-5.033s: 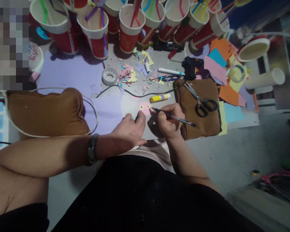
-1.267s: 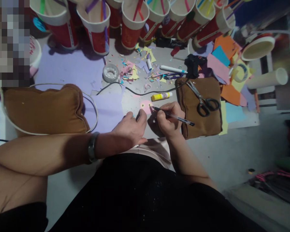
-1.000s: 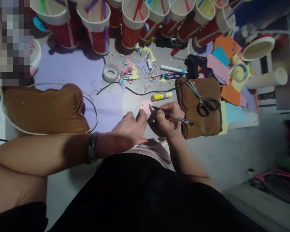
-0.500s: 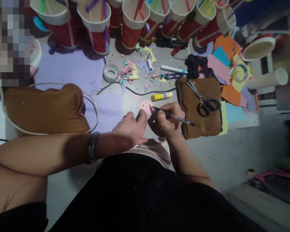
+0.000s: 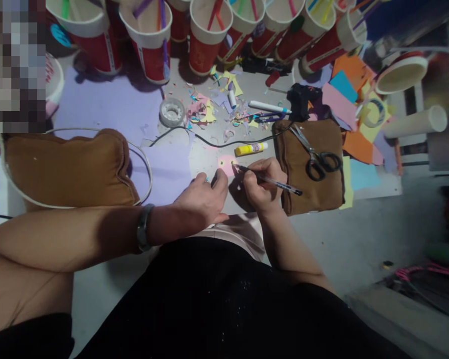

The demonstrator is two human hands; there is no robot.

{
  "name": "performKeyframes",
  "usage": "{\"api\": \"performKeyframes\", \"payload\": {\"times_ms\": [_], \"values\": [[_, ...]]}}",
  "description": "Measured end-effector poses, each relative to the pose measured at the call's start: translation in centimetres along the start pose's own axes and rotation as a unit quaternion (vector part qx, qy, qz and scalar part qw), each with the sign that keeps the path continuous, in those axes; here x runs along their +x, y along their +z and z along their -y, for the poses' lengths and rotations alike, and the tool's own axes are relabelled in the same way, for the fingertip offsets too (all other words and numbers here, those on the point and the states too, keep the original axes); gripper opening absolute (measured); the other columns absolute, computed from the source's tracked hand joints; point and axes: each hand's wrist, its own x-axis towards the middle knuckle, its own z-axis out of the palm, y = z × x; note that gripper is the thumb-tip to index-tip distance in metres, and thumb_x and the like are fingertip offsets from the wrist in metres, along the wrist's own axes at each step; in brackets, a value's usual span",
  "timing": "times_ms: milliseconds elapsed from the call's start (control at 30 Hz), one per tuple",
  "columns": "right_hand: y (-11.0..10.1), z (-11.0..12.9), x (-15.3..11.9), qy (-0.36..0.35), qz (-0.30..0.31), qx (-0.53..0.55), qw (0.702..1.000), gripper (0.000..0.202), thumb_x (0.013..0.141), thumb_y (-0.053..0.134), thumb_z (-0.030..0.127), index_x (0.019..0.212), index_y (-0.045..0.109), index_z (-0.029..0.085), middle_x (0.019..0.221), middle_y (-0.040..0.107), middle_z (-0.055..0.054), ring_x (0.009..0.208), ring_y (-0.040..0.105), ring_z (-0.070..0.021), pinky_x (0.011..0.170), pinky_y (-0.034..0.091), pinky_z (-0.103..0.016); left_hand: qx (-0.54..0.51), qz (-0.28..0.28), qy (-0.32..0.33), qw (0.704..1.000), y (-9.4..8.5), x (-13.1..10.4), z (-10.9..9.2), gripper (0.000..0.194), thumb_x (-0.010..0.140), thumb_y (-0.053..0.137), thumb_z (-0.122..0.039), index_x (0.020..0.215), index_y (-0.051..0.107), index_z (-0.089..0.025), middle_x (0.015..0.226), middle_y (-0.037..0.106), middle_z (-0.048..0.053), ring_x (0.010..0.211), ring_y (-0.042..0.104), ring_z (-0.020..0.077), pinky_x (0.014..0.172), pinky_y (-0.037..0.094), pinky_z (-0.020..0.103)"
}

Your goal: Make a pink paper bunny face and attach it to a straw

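Observation:
A small pink paper cutout lies on the table in front of me, with two small yellow spots with dark centres on it. My left hand rests at its lower left, fingers spread and the fingertips at the paper's edge. Closed around a clear-barrelled pen with a dark front end, my right hand holds the tip at the right-hand spot. Just above the cutout lies a yellow glue stick with a white end. A thin black cable runs behind it.
Black-handled scissors lie on a brown cushion at right; another brown cushion is at left. Paper scraps, clear tape and a white marker lie beyond. Red-and-white paper cups with straws line the back.
Both hands stay in nearly the same place, the pen tip still at the right-hand spot. The whole view has shifted very slightly.

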Motion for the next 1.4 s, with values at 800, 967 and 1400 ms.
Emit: {"api": "performKeyframes", "payload": {"times_ms": [800, 967, 1400], "values": [[0.1, -0.3, -0.2, -0.005, -0.006, 0.001, 1.000, 0.011, 0.086, 0.059, 0.030, 0.080, 0.050, 0.026, 0.070, 0.062, 0.000, 0.060, 0.060, -0.0178, 0.055, 0.050, -0.034, 0.013, -0.003, -0.002, 1.000, 0.0, 0.0, 0.0, 0.084, 0.100, 0.049, -0.056, 0.156, 0.035, 0.005, 0.164, 0.031, 0.032, 0.105, 0.067, 0.0334, 0.091, 0.038, 0.041], [0.3, -0.5, -0.4, -0.006, -0.017, 0.040, 0.999, 0.010, 0.088, 0.059, 0.029, 0.083, 0.050, 0.025, 0.069, 0.060, 0.001, 0.058, 0.059, -0.0172, 0.054, 0.049, -0.034, 0.015, -0.012, -0.004, 1.000, 0.1, 0.0, 0.0, 0.084, 0.100, 0.050, -0.056, 0.157, 0.036, 0.004, 0.164, 0.032, 0.032, 0.108, 0.067, 0.0339, 0.092, 0.038, 0.041], [1.3, -1.4, -0.9, 0.007, -0.143, 0.113, 0.983, 0.013, 0.093, 0.060, 0.034, 0.100, 0.056, 0.024, 0.087, 0.060, 0.001, 0.065, 0.069, -0.0151, 0.060, 0.056, -0.032, 0.076, -0.087, -0.006, 0.993, 2.2, 0.0, 0.1, 0.091, 0.098, 0.043, -0.069, 0.153, 0.041, 0.003, 0.158, 0.041, 0.032, 0.083, 0.069, 0.0246, 0.088, 0.039, 0.040]]}}
